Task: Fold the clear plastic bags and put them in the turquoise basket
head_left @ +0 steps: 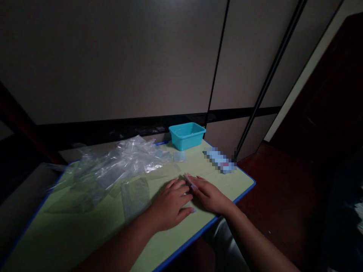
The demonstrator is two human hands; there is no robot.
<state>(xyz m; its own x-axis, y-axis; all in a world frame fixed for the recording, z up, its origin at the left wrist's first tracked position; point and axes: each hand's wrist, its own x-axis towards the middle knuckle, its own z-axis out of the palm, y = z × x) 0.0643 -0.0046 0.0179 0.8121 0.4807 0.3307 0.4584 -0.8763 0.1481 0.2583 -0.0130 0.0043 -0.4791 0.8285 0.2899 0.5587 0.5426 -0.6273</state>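
Note:
My left hand (170, 206) and my right hand (208, 194) rest close together on a pale green table (85, 234) with a blue edge. Both hands touch a small thin object (189, 183) that lies between their fingertips; the light is too dim for me to tell what it is. The fingers of both hands are curved down onto it. Just left of my left hand lies a clear plastic sleeve (135, 196).
A heap of clear plastic bags (119, 162) covers the table's left back part. A teal plastic tub (187, 135) stands at the back edge, a small clear piece (179, 156) in front of it. A blurred-out flat item (220, 160) lies near the right edge. Grey wall panels rise behind.

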